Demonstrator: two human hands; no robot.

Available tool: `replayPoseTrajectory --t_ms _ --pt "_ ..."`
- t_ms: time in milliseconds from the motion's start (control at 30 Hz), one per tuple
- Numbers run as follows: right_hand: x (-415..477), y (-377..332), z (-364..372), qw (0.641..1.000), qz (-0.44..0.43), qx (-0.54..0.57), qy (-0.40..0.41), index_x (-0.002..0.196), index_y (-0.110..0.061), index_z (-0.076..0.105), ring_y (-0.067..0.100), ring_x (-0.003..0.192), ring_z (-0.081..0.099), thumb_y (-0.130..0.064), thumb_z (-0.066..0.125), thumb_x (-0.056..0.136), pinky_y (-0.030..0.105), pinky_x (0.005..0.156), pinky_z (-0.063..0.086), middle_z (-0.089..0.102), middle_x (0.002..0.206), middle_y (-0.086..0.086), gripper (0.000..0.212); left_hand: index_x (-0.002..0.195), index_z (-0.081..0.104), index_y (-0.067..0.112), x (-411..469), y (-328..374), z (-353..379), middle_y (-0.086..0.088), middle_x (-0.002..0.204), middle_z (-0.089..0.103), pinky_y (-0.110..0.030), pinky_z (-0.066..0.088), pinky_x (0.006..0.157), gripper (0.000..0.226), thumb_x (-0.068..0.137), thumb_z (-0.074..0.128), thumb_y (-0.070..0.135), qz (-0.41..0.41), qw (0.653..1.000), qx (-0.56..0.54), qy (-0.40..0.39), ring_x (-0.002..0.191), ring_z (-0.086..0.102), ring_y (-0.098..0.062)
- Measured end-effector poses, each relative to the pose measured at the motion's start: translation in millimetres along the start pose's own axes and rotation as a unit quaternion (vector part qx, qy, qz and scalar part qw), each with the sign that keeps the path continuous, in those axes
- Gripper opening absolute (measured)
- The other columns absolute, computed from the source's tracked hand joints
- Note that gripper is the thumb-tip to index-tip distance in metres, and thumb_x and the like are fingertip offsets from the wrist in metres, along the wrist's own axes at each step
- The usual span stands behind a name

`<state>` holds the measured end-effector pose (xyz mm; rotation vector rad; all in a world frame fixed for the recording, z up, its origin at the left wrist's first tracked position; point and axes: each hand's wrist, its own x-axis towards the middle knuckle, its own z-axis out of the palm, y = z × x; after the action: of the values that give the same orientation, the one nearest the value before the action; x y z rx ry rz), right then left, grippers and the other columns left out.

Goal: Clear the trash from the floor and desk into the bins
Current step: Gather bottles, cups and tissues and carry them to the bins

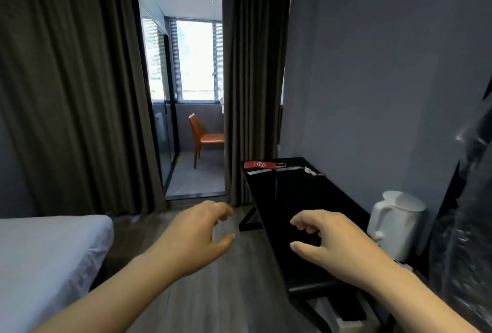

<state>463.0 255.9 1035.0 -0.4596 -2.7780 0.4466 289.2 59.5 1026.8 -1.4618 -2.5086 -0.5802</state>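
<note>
Looks into a dim bedroom. Shows left hand (198,236) at lower centre over the floor (213,306), fingers curled toward the thumb around a pale blur; cannot tell whether anything is held. Shows right hand (327,239) just right of it, above the black desk (292,199), fingers loosely curled, narrow gap, holding nothing. Places trash at the desk's far end, centre right: red bag (257,164), white scraps (310,171). Places kettle (394,223) at right, bed (40,252) at lower left.

An orange chair (205,137) is seen beyond the dark curtains (80,93), under a window (195,58). A white kettle (394,223) is set near the wall (372,66).
</note>
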Motion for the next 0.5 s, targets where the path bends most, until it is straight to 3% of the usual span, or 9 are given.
replayPoseTrajectory --t_ms 500 --pt "244.6 65.5 67.3 0.998 0.063 0.017 -0.025 0.123 -0.04 0.055 -0.005 0.106 0.052 -0.049 0.063 0.083 0.02 0.092 0.047 0.056 0.114 -0.022 0.041 0.116 0.057 0.035 221.4 -159.9 84.5 0.018 0.11 0.056 -0.019 0.049 0.084 0.034 0.084 0.059 0.047 0.013 0.998 -0.041 -0.042 0.097 0.054 0.002"
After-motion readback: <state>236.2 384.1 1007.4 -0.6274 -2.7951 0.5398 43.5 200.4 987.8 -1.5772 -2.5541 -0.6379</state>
